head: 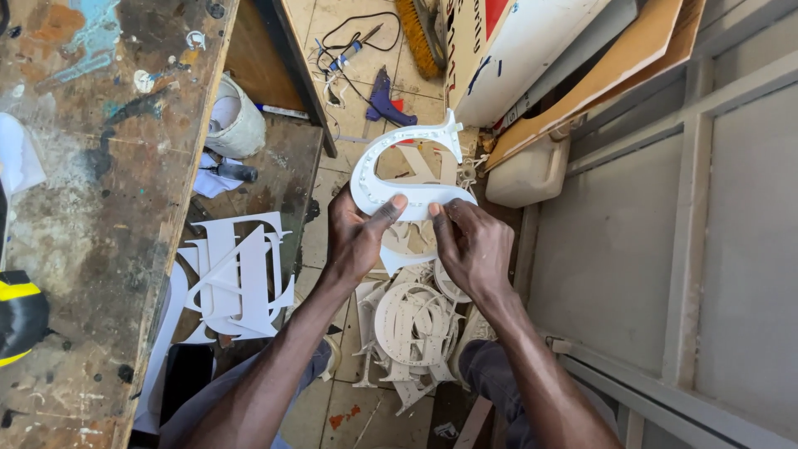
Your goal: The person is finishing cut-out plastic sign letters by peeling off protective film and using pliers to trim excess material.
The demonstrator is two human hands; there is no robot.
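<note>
Together, both hands hold up a white cut-out letter above the floor. The left hand pinches its lower curve, thumb stretched across the face; the right hand grips the same curve just beside it — fingers curled, forearms angled inward. Below lies a heap of white letters; more white letters rest beside the paint-stained workbench edge.
</note>
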